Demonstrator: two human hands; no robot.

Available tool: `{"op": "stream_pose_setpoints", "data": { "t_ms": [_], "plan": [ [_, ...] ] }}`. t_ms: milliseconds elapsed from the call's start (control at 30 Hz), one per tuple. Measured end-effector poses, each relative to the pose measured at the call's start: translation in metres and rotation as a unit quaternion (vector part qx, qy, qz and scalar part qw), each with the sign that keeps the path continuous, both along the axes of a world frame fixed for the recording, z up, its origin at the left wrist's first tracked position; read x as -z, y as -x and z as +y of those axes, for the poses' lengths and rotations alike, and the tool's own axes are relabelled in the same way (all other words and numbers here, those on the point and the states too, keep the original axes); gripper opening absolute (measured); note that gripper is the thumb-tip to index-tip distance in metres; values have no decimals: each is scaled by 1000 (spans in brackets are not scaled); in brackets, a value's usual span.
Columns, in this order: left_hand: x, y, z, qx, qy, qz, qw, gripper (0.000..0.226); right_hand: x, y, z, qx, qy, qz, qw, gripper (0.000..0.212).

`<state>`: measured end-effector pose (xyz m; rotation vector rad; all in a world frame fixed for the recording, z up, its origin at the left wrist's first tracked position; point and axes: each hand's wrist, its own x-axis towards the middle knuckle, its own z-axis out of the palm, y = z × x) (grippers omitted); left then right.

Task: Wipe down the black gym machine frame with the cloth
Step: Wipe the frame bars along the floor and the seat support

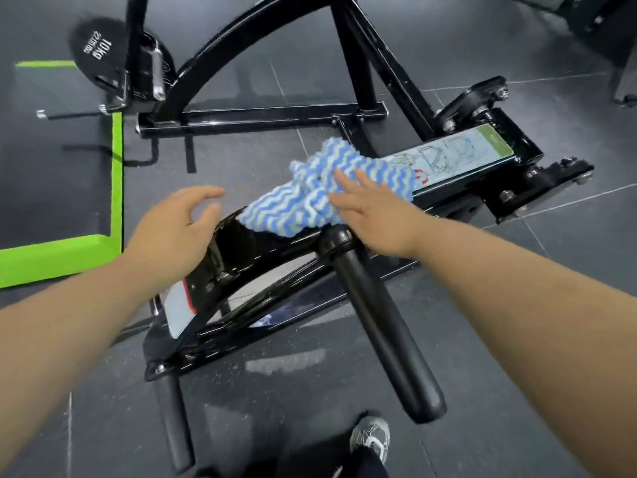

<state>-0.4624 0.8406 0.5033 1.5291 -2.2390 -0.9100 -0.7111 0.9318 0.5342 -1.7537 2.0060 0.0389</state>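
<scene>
One cloth (320, 191), blue-and-white striped, lies bunched on the top face of the black frame (241, 250), spilling over the edge nearer the left hand (172, 229) and just reaching the printed label (458, 150). It looks soft, light and limp, so it probably slides best pinned under a flat palm at its middle. The frame looks rigid and heavy, and its gloss paint is likely slick. The right hand (372, 215) presses the cloth with straight fingers. The left hovers beside the frame, loosely curled and holding nothing. Two padded handles (382, 332) jut toward the person.
</scene>
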Motion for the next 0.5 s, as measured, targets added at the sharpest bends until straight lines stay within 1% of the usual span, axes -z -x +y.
{"op": "stream_pose_setpoints", "data": {
  "t_ms": [67, 100, 167, 233, 267, 333, 400, 500],
  "plan": [
    [7, -22, -1, -15, -63, -14, 998, 37, -8, -11, -6, 27, -45, 21, 998, 39],
    [12, -30, 0, -19, -101, -20, 995, 38, -9, -24, -9, 22, -56, 50, 997, 37],
    [23, -41, 1, -7, -163, -34, 986, 39, -2, -59, -16, -26, -57, 112, 992, 41],
    [34, -49, 1, 13, -207, -34, 978, 36, 12, -97, -15, -96, -29, 135, 986, 46],
    [40, -51, -1, 3, -220, -16, 975, 34, 19, -113, -12, -133, -11, 142, 981, 46],
    [53, -61, -4, -57, -237, 47, 969, 29, 34, -139, -9, -201, 24, 169, 965, 45],
    [66, -70, -4, -101, -256, 99, 956, 25, 47, -154, -10, -235, 34, 207, 949, 47],
    [89, -85, -5, -157, -243, 155, 945, 31, 61, -169, -14, -274, 29, 256, 927, 53]
  ]
}}
